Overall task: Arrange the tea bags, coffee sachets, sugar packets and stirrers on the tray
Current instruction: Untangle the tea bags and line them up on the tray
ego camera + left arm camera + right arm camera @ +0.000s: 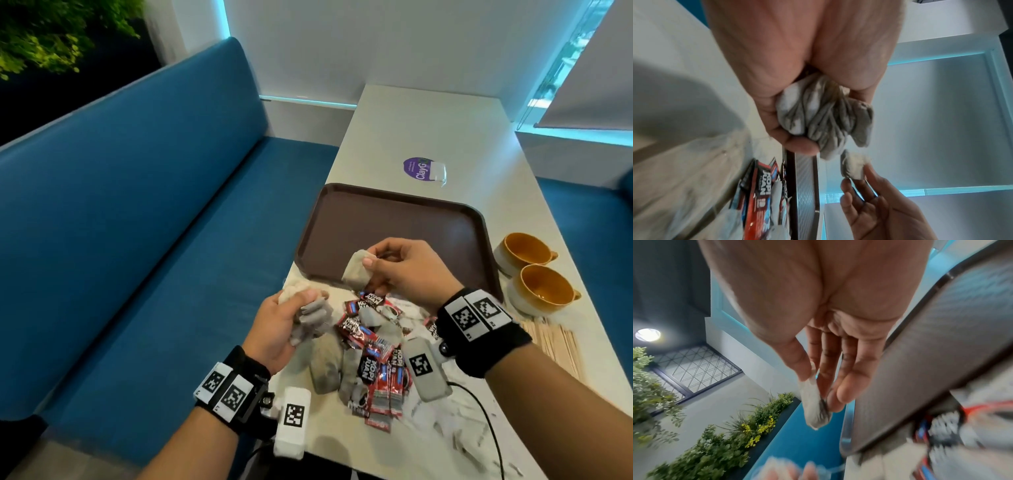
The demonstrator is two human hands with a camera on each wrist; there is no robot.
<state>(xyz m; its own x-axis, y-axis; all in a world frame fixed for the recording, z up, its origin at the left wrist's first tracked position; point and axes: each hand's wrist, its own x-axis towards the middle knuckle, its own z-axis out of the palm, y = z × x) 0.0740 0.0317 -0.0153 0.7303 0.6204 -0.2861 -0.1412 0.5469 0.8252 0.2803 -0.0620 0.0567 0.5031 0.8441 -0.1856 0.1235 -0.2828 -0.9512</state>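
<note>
My left hand (291, 318) grips a bunch of grey tea bags (313, 320) above the table's left edge; the left wrist view shows the bunch (824, 118) crushed in my curled fingers. My right hand (394, 270) pinches a single tea bag (356, 270) between thumb and fingers over the near edge of the brown tray (394, 219), whose floor is bare. The right wrist view shows that bag (813, 404) hanging from my fingertips. Red coffee sachets (373, 363) and more tea bags lie heaped on the table below both hands. Wooden stirrers (555, 342) lie to the right.
Two orange-lined cups (537, 274) stand right of the tray. A purple sticker with a small clear packet (424, 169) lies beyond the tray. A blue bench (154, 222) runs along the table's left side. A black cable (486, 421) trails across the near table.
</note>
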